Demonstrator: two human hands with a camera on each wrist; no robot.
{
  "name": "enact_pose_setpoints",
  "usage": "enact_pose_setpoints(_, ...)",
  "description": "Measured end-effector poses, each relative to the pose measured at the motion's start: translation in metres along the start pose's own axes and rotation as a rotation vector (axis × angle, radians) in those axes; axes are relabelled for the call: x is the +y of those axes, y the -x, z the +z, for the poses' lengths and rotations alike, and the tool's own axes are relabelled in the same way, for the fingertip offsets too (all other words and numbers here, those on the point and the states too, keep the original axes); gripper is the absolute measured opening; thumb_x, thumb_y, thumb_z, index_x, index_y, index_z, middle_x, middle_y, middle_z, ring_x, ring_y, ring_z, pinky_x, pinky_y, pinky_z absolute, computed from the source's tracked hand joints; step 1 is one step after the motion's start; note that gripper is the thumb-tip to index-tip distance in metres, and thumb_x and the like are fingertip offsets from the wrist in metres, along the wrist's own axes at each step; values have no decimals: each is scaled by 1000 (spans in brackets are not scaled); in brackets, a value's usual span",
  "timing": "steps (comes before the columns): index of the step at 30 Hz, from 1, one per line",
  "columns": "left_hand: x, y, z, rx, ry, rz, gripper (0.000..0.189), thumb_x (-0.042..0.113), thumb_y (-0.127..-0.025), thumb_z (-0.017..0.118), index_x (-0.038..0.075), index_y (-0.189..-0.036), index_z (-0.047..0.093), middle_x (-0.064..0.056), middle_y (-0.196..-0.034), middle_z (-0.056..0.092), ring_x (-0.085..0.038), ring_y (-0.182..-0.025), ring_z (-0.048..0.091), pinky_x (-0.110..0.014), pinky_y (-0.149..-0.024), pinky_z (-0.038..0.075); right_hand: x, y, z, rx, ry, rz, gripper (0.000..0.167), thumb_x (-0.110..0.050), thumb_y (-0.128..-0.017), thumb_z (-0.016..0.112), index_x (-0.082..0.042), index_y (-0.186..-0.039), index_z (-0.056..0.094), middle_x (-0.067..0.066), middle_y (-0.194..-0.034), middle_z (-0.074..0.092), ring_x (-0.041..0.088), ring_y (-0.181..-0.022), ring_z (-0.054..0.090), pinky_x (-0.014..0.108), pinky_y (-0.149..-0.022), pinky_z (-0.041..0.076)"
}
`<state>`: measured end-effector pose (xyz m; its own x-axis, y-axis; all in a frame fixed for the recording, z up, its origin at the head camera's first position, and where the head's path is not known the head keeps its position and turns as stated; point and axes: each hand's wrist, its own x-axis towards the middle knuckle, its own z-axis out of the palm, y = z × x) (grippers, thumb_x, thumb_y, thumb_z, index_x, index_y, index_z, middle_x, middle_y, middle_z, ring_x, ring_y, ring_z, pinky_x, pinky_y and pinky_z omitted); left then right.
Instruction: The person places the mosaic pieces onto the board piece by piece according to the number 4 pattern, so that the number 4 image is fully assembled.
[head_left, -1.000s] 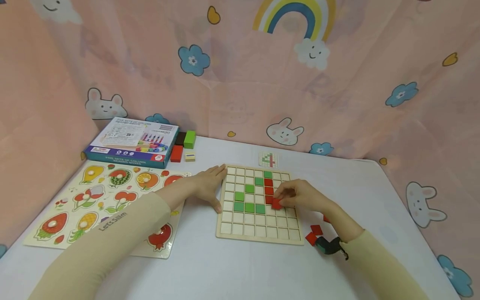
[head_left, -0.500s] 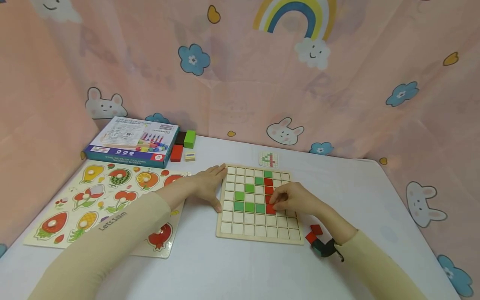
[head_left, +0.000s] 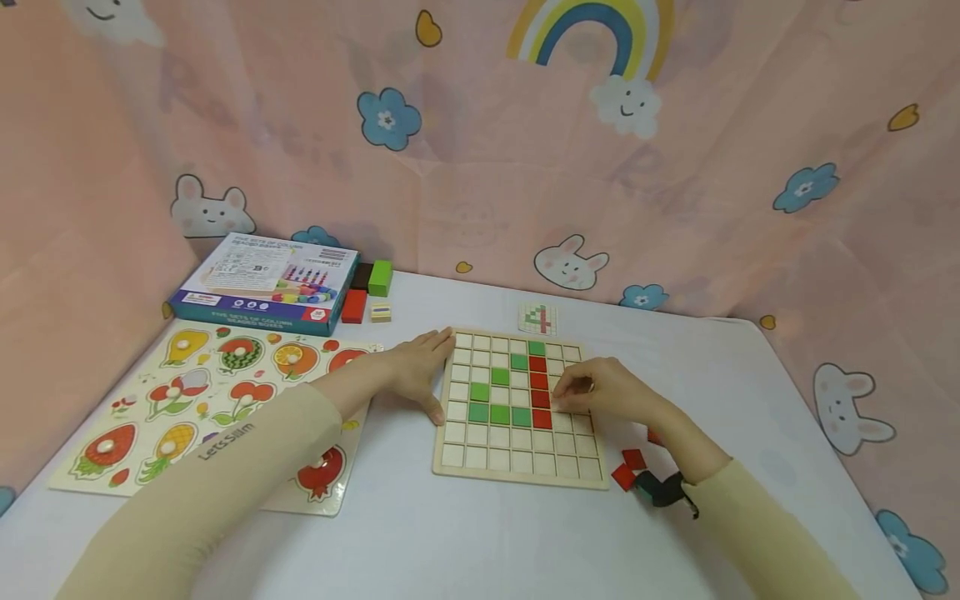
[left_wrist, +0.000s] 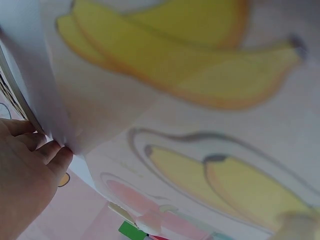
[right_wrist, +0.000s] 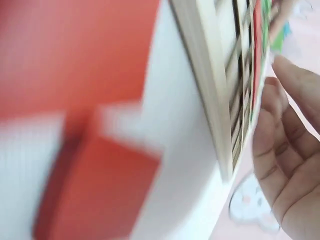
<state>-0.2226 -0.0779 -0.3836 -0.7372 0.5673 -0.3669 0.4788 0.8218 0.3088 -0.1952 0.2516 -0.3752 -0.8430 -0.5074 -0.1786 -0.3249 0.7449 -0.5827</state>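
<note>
A wooden grid board [head_left: 517, 478] lies on the white table, with green tiles [head_left: 498, 414] and a column of red tiles [head_left: 538, 381] set in its squares. My left hand [head_left: 415, 372] rests at the board's left edge, thumb and fingers spread. Over the right part of the board is my right hand [head_left: 613, 390], its fingers loosely bent beside the lowest red tile [head_left: 542, 419]. In the right wrist view the right hand [right_wrist: 292, 145] shows thumb and fingers apart, with nothing between them. Behind the board lies a small pattern card [head_left: 537, 319].
Loose red tiles [head_left: 633, 459] lie right of the board, by the right wrist's dark strap [head_left: 666, 490]. A fruit puzzle board [head_left: 255, 333] is under the left forearm. At the back left are a box [head_left: 262, 279] and several coloured blocks [head_left: 380, 279].
A red tile that the right hand held has gone into the square at the column's bottom. The right hand has let go and drawn back slightly right; the left hand stays still.
</note>
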Motion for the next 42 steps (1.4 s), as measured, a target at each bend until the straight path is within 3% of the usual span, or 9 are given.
enact_pose_setpoints(8,-1,0,1,-5,12,-13,133,58,-66,84,2,-159,6,-16,-169,-1,-37,-157,3,-57,-124,19,50,18,-31,-12,31,50,13,-17,-89,71,-20,-101,75,-2,-100,73,15,-88,58,23,-77,50)
enact_pose_setpoints(13,0,0,1,-8,15,-9,132,58,-67,84,3,-159,7,-15,-169,-1,-37,-157,2,-56,-125,18,73,37,-48,-92,-13,100,15,-20,-89,71,-17,-104,75,2,-101,73,13,-89,62,24,-79,52)
enact_pose_setpoints(16,1,0,1,-7,12,-6,132,59,-67,84,3,-159,7,-15,-169,-1,-37,-157,2,-55,-126,18,85,48,-55,-156,-61,127,18,-13,-88,69,-16,-105,74,5,-99,71,13,-89,62,25,-79,52)
enact_pose_setpoints(20,1,-1,1,-1,4,-4,133,59,-66,84,3,-159,7,-15,-169,-1,-37,-157,3,-55,-126,18,98,60,-60,-237,-115,122,29,-1,-81,68,-14,-106,74,9,-93,65,18,-85,59,26,-73,50)
enact_pose_setpoints(24,1,-1,1,0,4,-8,133,59,-66,84,3,-159,7,-14,-169,-1,-37,-157,3,-55,-125,18,104,67,-58,-273,-153,99,30,-2,-76,73,-13,-104,75,13,-88,59,21,-83,54,27,-68,46)
enact_pose_setpoints(31,2,0,1,-1,9,-15,133,59,-67,84,3,-159,6,-14,-169,-1,-36,-157,3,-56,-125,19,101,69,-54,-240,-139,84,25,-3,-75,75,-12,-99,76,13,-89,57,18,-83,51,26,-67,45)
enact_pose_setpoints(42,1,0,1,-5,12,-16,132,58,-67,84,3,-159,7,-14,-169,-1,-36,-157,3,-56,-125,18,97,63,-49,-116,24,156,22,-12,-76,80,-17,-91,66,4,-85,59,16,-81,53,25,-67,47)
